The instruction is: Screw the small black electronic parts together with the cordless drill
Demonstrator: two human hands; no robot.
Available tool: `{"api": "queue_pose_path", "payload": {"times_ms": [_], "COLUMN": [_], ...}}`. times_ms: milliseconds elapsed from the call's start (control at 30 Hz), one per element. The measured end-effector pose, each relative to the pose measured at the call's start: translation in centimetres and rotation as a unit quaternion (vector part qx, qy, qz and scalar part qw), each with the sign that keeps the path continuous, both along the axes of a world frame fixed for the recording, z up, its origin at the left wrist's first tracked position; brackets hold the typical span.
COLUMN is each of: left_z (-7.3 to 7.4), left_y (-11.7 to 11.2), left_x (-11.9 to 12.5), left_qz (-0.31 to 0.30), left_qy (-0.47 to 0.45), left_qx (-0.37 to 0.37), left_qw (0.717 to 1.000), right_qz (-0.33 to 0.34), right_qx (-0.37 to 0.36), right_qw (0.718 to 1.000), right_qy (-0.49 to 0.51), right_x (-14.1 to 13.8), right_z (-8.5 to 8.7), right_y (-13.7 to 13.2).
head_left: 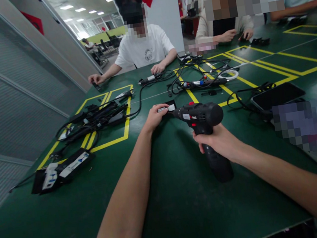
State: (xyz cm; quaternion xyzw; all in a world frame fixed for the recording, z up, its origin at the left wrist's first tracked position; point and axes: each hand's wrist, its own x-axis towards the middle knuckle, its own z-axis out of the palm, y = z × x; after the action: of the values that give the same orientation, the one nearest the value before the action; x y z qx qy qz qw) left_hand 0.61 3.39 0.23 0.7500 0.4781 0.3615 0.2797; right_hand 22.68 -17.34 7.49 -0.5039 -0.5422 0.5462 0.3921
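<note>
My right hand is wrapped round the grip of a black cordless drill with red details. The drill points left, and its tip is close to my left hand. My left hand is closed, fingers pressed on a small white-and-grey part. That part lies at a small dark square on the table; its exact kind cannot be made out. Whether the drill's bit touches the part is also unclear.
Black cables and adapters lie bundled at left, near black pouches with labels. More cables and tools lie ahead. A phone-like black slab is at right. Co-workers sit across the green table, one in a white shirt.
</note>
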Motion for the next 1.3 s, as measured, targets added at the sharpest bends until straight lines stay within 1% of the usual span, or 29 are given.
{"api": "queue_pose_path", "payload": {"times_ms": [233,433,667,833,1000,1200,1300], "left_z": [-0.43,-0.19,0.07,0.25,0.35,0.23,0.14], "left_y": [0.24,0.09,-0.06,-0.21,-0.35,-0.24,-0.15], "left_x": [-0.06,0.0,-0.01,0.1,0.22,0.22,0.19], "left_qz": [-0.003,0.001,0.001,0.002,0.004,0.004,0.001], "left_qy": [-0.003,0.003,0.001,0.012,0.004,-0.002,-0.002], "left_qx": [0.008,0.009,0.006,0.002,0.001,-0.006,-0.003], "left_qw": [1.0,1.0,1.0,1.0,1.0,1.0,1.0], "right_qz": [0.003,-0.002,0.007,-0.001,-0.004,-0.005,-0.004], "right_qx": [0.011,-0.004,0.009,0.008,0.01,-0.001,0.006], "right_qw": [1.0,1.0,1.0,1.0,1.0,1.0,1.0], "right_qy": [0.003,0.0,0.01,0.013,0.029,0.021,0.022], "right_x": [-0.03,-0.12,0.0,-0.07,-0.1,-0.11,-0.13], "right_z": [0.17,0.16,-0.29,-0.15,-0.05,0.28,0.19], "right_y": [-0.05,-0.01,0.09,0.12,0.05,-0.06,-0.03]}}
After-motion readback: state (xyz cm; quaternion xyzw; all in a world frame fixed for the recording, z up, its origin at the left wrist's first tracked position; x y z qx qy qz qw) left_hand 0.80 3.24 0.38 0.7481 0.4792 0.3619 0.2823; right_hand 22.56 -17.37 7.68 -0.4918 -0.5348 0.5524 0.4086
